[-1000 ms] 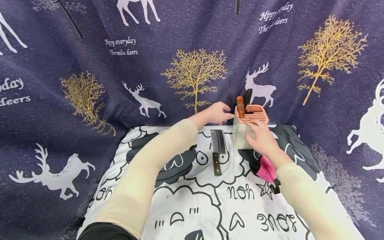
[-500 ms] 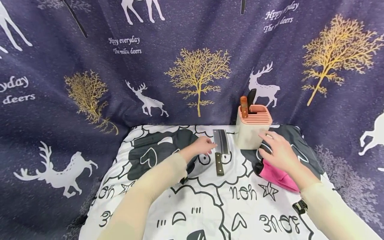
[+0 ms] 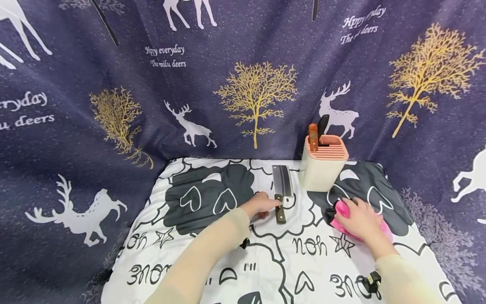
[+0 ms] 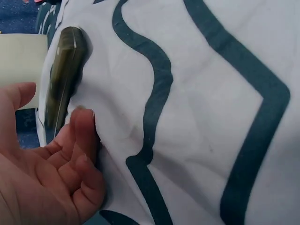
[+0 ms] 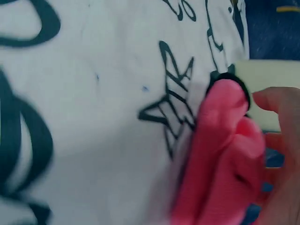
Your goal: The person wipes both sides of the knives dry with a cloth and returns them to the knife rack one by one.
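A cleaver point(image 3: 282, 179) with a dark wooden handle lies on the patterned cloth, blade pointing away from me. My left hand point(image 3: 260, 204) is beside it, thumb overlapping the handle in the head view. In the left wrist view the handle point(image 4: 68, 70) lies past my loosely bent fingers, the thumb held apart from them. Over on the right, my right hand point(image 3: 358, 219) is over a pink cloth item point(image 3: 387, 230) with a black edge. The right wrist view has the thumb close to the pink fabric point(image 5: 225, 140), spread from the fingers.
A cream knife block point(image 3: 322, 171) with a slotted salmon top stands at the back right. A brown-handled knife point(image 3: 313, 137) and a black-handled knife point(image 3: 323, 123) stand in it. A dark deer-print curtain point(image 3: 197, 84) hangs behind the bed-like surface point(image 3: 281, 261).
My left hand has come down from near the knife block, past the blade, to the cleaver's handle. My right hand has left the block's side and lowered onto the pink cloth item.
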`<move>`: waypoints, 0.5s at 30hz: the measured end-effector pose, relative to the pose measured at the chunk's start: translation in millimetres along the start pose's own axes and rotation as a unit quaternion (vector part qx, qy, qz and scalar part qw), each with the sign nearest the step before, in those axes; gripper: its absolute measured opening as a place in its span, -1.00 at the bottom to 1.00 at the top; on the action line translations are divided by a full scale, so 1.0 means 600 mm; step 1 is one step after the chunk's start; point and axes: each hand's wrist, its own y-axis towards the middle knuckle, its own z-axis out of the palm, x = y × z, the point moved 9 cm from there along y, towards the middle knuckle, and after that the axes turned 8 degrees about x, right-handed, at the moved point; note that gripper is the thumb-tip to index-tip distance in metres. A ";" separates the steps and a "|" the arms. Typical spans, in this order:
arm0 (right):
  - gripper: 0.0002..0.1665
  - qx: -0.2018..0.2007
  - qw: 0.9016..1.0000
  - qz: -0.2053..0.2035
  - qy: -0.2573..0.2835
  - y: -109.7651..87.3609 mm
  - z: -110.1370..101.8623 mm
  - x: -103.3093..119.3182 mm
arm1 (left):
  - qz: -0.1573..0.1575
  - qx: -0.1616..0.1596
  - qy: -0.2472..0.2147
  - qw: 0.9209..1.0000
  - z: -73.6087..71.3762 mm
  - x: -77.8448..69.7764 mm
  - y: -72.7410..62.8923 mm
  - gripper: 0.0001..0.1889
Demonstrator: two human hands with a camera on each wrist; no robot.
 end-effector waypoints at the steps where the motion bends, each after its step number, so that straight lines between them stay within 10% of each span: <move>1: -0.08 0.013 1.000 0.009 0.005 0.001 0.010 -0.006 | -0.004 0.000 0.005 1.000 0.002 0.001 0.001 -0.43; 15: -0.02 0.056 0.996 0.039 0.064 -0.001 0.064 -0.040 | -0.013 0.008 0.007 1.000 0.016 -0.012 -0.012 -0.50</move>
